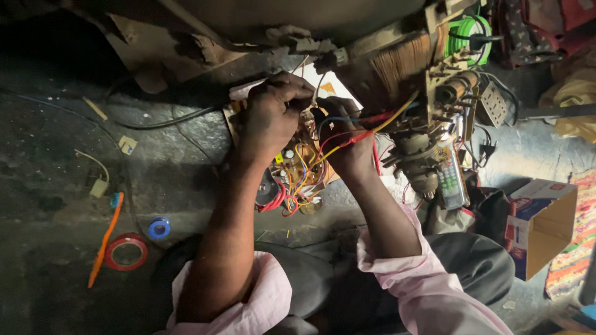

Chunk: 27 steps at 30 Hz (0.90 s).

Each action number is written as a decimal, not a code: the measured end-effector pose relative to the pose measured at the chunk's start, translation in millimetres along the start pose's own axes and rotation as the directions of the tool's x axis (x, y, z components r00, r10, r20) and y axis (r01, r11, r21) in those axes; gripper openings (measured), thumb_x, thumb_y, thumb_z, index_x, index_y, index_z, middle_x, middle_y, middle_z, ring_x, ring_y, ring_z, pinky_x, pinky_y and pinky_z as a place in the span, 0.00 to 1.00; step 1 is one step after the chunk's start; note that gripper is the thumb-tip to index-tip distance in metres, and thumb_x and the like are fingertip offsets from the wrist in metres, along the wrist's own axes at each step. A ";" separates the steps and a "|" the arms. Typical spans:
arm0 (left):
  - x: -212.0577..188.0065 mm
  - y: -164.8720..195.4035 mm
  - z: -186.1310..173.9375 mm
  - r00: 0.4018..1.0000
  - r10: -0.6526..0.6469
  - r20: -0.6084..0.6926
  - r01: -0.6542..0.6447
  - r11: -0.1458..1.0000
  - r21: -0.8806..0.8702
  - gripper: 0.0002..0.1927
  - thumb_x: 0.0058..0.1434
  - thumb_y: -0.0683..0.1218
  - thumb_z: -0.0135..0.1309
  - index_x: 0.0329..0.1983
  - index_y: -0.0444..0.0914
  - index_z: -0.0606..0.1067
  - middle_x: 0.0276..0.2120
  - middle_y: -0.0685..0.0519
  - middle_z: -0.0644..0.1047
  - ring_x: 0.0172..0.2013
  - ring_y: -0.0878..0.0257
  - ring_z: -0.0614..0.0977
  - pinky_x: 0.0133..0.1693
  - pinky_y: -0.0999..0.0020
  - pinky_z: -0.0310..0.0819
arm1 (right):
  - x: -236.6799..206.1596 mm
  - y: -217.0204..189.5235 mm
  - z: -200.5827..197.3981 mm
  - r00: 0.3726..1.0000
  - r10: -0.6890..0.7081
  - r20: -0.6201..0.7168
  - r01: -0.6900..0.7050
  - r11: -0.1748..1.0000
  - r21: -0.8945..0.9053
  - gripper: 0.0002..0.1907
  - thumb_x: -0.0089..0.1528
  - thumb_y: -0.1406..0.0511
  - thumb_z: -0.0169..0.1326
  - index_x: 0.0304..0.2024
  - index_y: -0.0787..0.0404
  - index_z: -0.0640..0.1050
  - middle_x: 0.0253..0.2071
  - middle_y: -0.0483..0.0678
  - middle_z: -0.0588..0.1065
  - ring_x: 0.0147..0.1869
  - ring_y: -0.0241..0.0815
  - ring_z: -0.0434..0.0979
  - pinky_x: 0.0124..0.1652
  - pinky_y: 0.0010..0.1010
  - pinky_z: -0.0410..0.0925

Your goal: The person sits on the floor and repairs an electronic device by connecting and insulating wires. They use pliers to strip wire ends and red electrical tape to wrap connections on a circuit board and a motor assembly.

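Left hand (270,115) curls closed over the circuit board (292,167); right hand (347,142) pinches its red and yellow wires (366,131), which run up-right. An open cardboard box (540,223) sits right; tape rolls (127,251) lie left.

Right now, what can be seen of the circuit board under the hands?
The circuit board lies on the dark floor, brownish, crowded with small parts and red, yellow and blue wires. The left hand covers its upper part; the right hand rests at its right edge, wires crossing it.
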State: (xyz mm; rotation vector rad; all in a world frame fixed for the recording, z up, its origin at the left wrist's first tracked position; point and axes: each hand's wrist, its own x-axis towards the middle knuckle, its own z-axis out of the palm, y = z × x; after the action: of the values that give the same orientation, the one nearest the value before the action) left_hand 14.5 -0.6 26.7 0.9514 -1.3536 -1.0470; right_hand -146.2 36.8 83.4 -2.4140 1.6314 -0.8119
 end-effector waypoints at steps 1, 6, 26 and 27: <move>0.2 0.5 -1.5 1.000 -0.004 0.003 0.004 1.000 0.026 0.12 0.54 0.31 0.60 0.41 0.35 0.81 0.41 0.49 0.82 0.45 0.57 0.84 0.49 0.66 0.77 | 2.1 1.3 0.0 0.998 -0.059 0.011 0.059 0.998 -0.002 0.12 0.61 0.75 0.61 0.47 0.65 0.79 0.45 0.55 0.78 0.50 0.53 0.81 0.47 0.39 0.74; 1.7 0.3 -2.3 0.998 -0.053 0.016 0.053 0.998 0.034 0.14 0.54 0.29 0.56 0.42 0.34 0.80 0.42 0.49 0.82 0.47 0.57 0.84 0.50 0.66 0.77 | -5.6 18.5 5.5 0.979 -0.204 0.011 0.205 0.978 -0.032 0.14 0.60 0.75 0.59 0.49 0.66 0.79 0.47 0.55 0.79 0.52 0.54 0.80 0.48 0.39 0.74; 2.1 5.5 1.6 0.983 -0.179 0.034 0.181 0.981 -0.070 0.07 0.66 0.35 0.57 0.45 0.37 0.78 0.38 0.51 0.81 0.39 0.59 0.83 0.44 0.68 0.76 | -27.7 39.2 9.3 0.721 0.560 0.408 -0.665 0.724 0.183 0.06 0.65 0.67 0.57 0.37 0.64 0.80 0.29 0.43 0.76 0.32 0.33 0.73 0.32 0.27 0.66; 2.6 8.0 1.2 0.973 -0.226 0.052 0.230 0.968 -0.098 0.07 0.66 0.36 0.58 0.46 0.38 0.77 0.37 0.51 0.81 0.39 0.60 0.83 0.43 0.68 0.76 | -28.0 35.5 5.6 0.708 0.574 0.412 -0.701 0.639 0.315 0.05 0.64 0.67 0.57 0.38 0.64 0.79 0.30 0.42 0.77 0.32 0.31 0.73 0.32 0.25 0.67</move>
State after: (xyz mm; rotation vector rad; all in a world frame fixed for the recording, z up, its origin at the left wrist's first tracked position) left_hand 13.4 -0.8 35.1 1.0299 -1.2301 -1.3042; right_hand -180.5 45.9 54.9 -1.3737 1.7547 -0.5883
